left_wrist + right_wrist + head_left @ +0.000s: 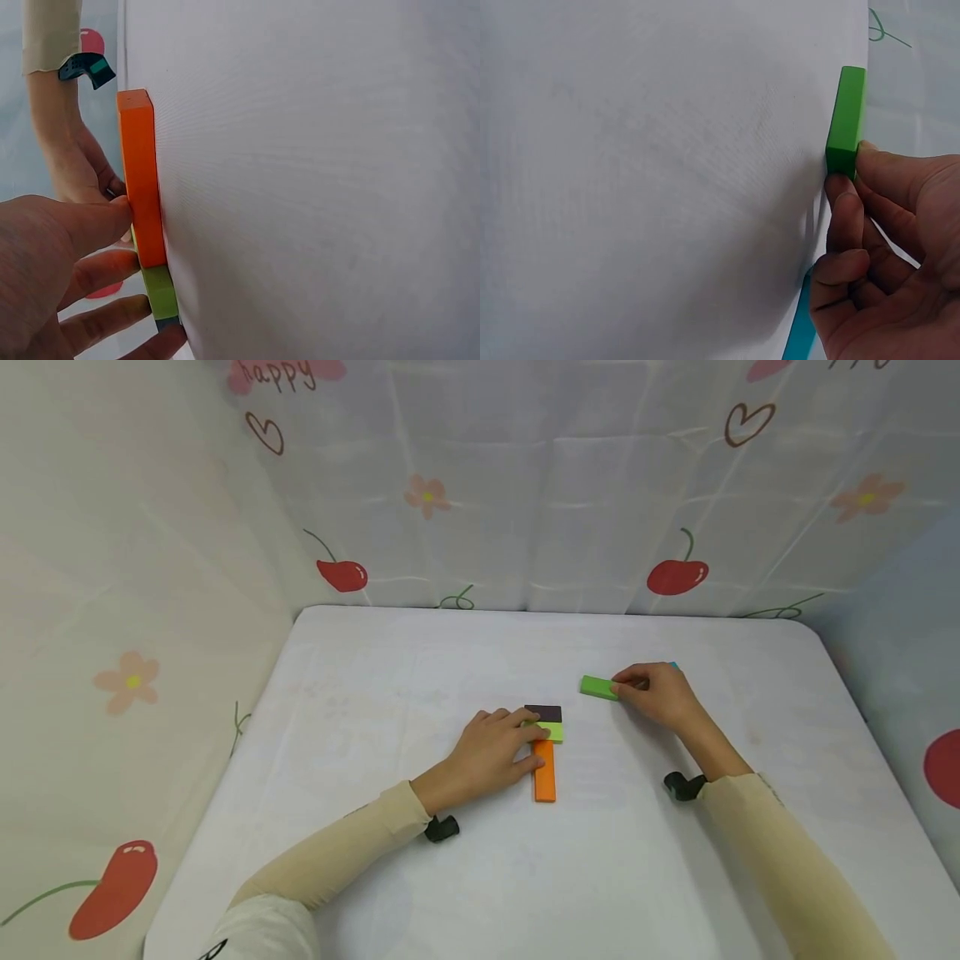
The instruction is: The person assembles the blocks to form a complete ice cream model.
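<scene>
Three blocks lie joined in a T-like shape on the white table: a long orange block, a lime green block and a dark block. My left hand rests over them from the left, its thumb against the orange block and its spread fingers reaching the lime and dark ones. To the right, my right hand pinches the end of a bright green block between thumb and fingers. A blue block shows partly behind the right hand.
The white table has a raised back edge against a printed curtain with cherries and flowers. Black wrist cameras sit under both wrists, low over the tabletop.
</scene>
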Demonstrator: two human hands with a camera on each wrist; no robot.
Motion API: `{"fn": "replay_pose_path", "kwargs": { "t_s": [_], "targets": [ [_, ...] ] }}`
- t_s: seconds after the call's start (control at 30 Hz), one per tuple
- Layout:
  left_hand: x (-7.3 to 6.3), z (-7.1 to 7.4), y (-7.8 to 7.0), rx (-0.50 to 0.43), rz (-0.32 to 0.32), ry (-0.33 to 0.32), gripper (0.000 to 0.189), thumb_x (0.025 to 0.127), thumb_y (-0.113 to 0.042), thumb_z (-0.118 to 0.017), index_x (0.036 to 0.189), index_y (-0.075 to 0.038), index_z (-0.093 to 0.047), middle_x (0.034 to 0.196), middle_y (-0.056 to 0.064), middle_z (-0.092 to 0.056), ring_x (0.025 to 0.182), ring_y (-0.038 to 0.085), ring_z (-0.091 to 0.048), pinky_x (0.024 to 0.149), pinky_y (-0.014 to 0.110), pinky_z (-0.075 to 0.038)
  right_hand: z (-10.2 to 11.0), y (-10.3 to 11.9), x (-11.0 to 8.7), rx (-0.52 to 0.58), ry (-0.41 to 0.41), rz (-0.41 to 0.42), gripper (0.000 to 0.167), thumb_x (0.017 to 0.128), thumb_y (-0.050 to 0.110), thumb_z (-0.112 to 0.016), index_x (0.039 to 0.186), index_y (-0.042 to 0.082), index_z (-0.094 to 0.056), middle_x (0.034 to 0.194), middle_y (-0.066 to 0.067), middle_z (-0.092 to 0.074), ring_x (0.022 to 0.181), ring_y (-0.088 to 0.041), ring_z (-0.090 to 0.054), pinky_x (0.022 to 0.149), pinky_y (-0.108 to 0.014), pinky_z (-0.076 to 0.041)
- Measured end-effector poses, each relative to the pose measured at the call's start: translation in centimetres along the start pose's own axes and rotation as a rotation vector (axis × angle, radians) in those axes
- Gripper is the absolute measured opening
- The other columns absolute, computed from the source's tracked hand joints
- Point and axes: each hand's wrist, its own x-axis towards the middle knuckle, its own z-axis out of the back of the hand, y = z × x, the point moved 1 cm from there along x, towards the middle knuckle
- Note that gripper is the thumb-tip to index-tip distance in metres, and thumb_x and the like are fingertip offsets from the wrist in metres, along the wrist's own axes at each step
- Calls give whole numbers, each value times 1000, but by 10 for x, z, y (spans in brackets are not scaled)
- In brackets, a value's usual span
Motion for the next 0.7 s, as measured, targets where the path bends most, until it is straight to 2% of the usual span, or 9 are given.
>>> {"fn": "replay_pose_path", "kwargs": {
  "t_s": [0.37,0.7],
  "targets": [
    [-1,0,0,-16,9,1,41,102,-49,-72,139,-31,-72,154,-5,-61,129,20,-64,103,42,-51,-8,12,8,-13,43,-3,30,106,28,-70,124,6,-78,117,-17,-77,104,-32,-67,87,-36,-53],
    [1,0,2,-35,10,-1,40,101,-50,-74,137,-32,-73,152,-6,-61,128,19,-63,104,43,-51,-16,22,11,-27,50,22,27,105,27,-70,122,8,-78,114,-16,-76,100,-31,-65,87,-37,-54]
  ]
}}
